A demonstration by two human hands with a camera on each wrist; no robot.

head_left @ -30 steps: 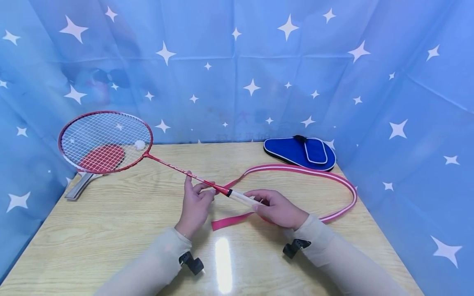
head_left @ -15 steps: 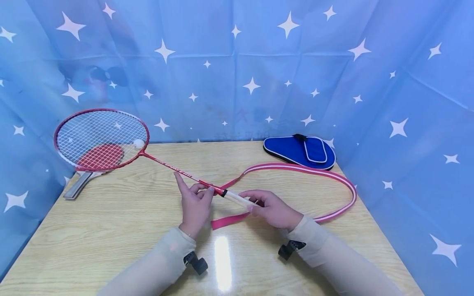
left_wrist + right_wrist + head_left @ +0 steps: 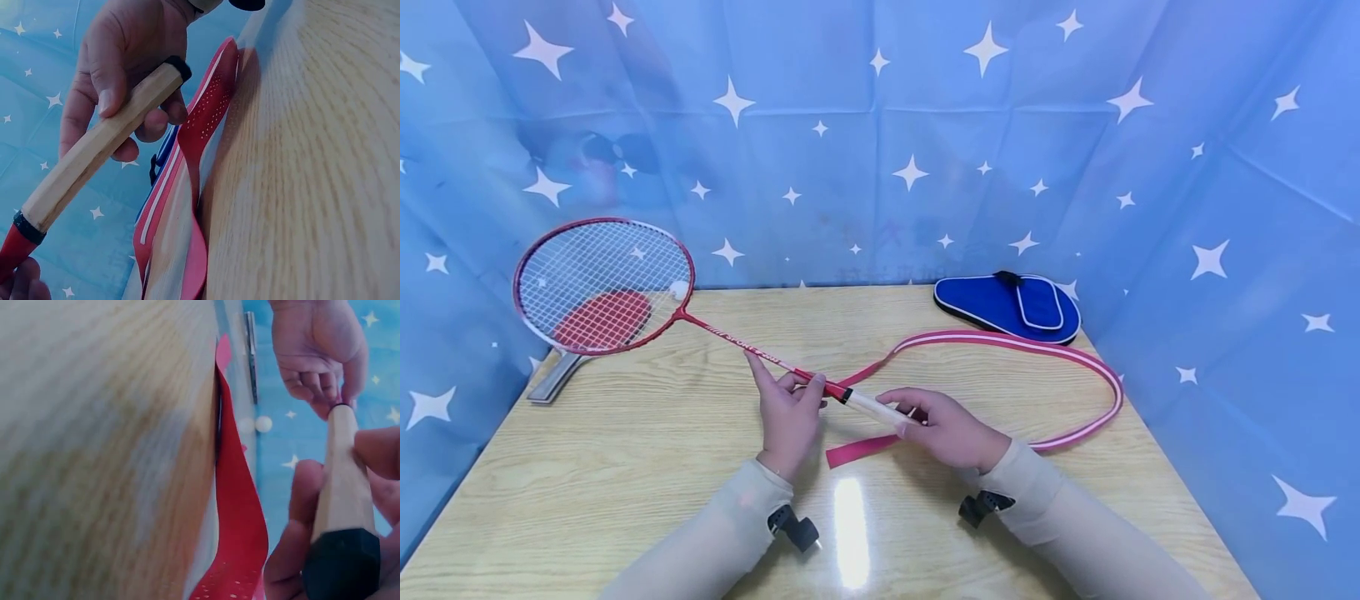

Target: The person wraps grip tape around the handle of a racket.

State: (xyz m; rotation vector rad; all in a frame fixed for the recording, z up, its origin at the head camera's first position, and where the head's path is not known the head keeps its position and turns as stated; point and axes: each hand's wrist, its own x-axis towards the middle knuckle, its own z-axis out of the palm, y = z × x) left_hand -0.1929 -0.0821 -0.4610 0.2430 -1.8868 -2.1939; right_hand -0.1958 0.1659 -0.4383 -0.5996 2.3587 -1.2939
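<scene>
A red badminton racket [image 3: 730, 337] is held slanting above the table, its strung head at the far left. Its bare wooden handle [image 3: 81, 162] has a black cap [image 3: 344, 562] on the butt. My left hand [image 3: 787, 425] pinches the red cone above the handle, thumb on top, index finger stretched along under the shaft. The right hand [image 3: 951, 429] grips the handle near its butt between thumb and fingers. Beneath the handle, a pink perforated grip tape [image 3: 985, 337] with a white stripe lies looped on the table, its loose end pointing left.
At the back left, a red table tennis bat [image 3: 555, 379] lies behind the racket's strings, with a white ball [image 3: 679, 290] near it. A blue bat case [image 3: 977, 302] rests at the back right. Blue star-patterned cloth [image 3: 880, 150] stands around the wooden table [image 3: 602, 483].
The racket's handle and both hands have shifted slightly left. My left thumb has come over onto the red cone. The grip tape, bat and case stay put.
</scene>
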